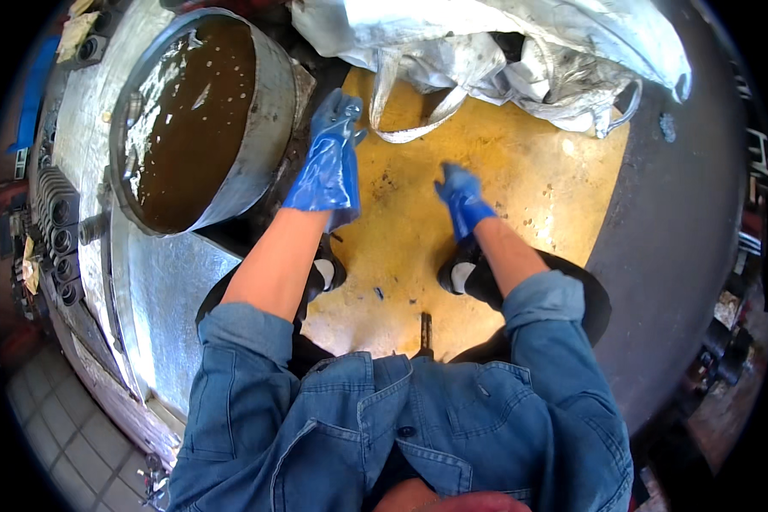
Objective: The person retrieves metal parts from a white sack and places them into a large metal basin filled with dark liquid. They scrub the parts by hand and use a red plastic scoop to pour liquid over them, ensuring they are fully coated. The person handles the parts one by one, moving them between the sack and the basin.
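Note:
Both my hands wear blue rubber gloves. My left hand is beside the right wall of a large round metal tub, its fingers curled together. Whatever they may hold is too small to make out. Brown, murky liquid with small floating bits and bright reflections fills the tub. Over the yellow floor plate, my right hand hangs apart from everything, slightly blurred. Its thumb stands off from the fingers, and nothing shows in it.
A large white woven sack with strap loops lies ahead, one loop near my left hand. Dark metal parts with round holes line up at the left. A sheet-metal surface is below the tub. Grey floor extends to the right.

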A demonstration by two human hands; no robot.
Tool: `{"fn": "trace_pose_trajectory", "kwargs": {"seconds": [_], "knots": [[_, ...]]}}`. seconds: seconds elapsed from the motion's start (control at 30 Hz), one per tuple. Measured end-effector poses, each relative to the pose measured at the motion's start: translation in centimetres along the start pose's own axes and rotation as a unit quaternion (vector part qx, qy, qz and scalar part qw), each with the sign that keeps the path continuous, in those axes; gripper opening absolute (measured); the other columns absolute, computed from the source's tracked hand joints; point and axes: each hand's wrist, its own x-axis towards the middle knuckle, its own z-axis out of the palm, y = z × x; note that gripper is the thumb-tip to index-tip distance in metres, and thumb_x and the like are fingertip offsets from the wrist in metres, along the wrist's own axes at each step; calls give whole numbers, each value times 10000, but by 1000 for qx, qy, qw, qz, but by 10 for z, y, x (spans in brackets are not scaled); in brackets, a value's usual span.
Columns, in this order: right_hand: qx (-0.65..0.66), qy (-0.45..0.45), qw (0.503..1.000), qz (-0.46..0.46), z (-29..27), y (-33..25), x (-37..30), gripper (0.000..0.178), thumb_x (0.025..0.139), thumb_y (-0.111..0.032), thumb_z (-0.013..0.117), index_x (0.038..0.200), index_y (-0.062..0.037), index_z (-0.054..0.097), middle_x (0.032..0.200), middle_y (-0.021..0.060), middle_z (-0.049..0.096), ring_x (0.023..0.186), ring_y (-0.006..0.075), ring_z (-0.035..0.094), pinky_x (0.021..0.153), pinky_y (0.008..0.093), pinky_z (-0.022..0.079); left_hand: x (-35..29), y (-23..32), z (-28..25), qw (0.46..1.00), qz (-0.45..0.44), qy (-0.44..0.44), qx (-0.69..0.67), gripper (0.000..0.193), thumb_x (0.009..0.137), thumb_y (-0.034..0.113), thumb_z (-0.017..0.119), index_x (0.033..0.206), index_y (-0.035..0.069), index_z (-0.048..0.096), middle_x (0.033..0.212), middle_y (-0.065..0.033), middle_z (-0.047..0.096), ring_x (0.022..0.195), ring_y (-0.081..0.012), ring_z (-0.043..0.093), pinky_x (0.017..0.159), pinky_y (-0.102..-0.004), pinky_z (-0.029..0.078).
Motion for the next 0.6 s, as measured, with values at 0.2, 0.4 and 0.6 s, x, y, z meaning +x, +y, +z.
{"fn": "trace_pose_trajectory", "kwargs": {"seconds": [0.2, 0.4, 0.6], "knots": [[47, -197, 979, 37, 55, -80, -127, 569, 878, -439, 692, 1322, -86, 640, 1326, 182, 669, 1218, 384, 639, 1048, 439, 505, -75, 64, -56, 961, 102, -176, -190, 704, 976, 251, 692, 1581, 116, 359, 1476, -109, 534, 1279, -269, 596, 974, -528, 544], [-21, -306, 947, -98, 76, -58, -229, 397, 868, -407, 697, 1103, -91, 747, 1149, 204, 719, 1064, 428, 684, 876, 442, 563, -133, 78, -110, 972, 109, -116, -173, 700, 967, 274, 698, 1569, 110, 381, 1478, -124, 537, 1284, -288, 594, 992, -530, 534], [77, -512, 835, 186, 125, -17, -271, 578, 893, -501, 647, 1325, -119, 611, 1072, 161, 721, 846, 283, 685, 794, 385, 553, -136, 91, -128, 976, 120, -94, -153, 697, 958, 298, 704, 1556, 104, 403, 1479, -140, 541, 1288, -307, 593, 1010, -533, 524]]}}
